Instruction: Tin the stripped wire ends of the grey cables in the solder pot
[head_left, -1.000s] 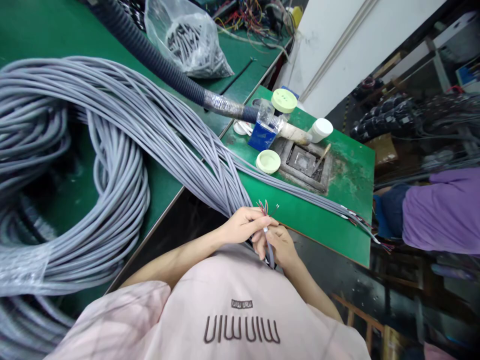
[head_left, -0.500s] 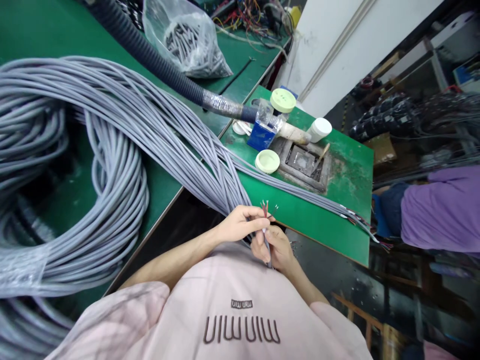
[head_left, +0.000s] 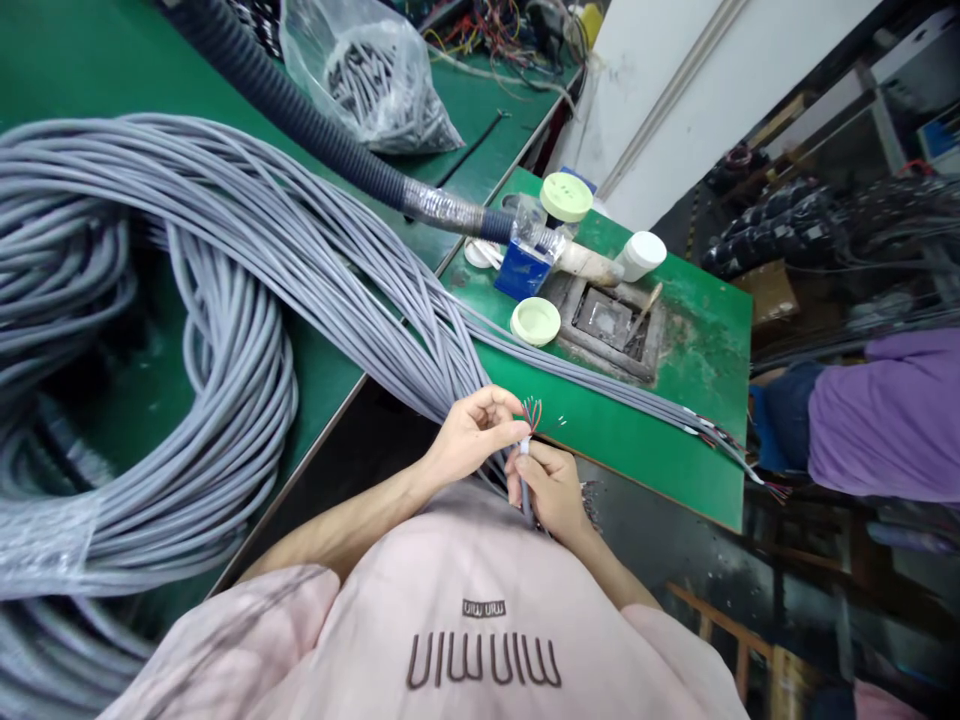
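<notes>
A grey cable [head_left: 526, 505] stands nearly upright before my chest, with a pale sleeve near its stripped end. My right hand [head_left: 556, 490] is closed around it, thumb across the front. Thin wires [head_left: 533, 412], red and dark with pale tips, fan out from its top. My left hand [head_left: 476, 432] has its thumb and index fingertips at these wires from the left, the other fingers curled. Exactly which wires it grips is too small to tell. Just behind the hands runs a thick bundle of grey cables [head_left: 360, 300], coiled on the left.
On the green table [head_left: 645, 440] are a solder pot [head_left: 607, 318], a pale green lid [head_left: 535, 321], a white cup [head_left: 643, 255] and cable ends. A ribbed hose [head_left: 330, 140] reaches over. Further back is a plastic bag [head_left: 390, 90] of grey pieces. A person in purple [head_left: 885, 420] is at right.
My left thumb has drawn back from the cable's end, and the left hand is slightly higher. The wires stand more fanned out. The cable and right hand have shifted slightly left.
</notes>
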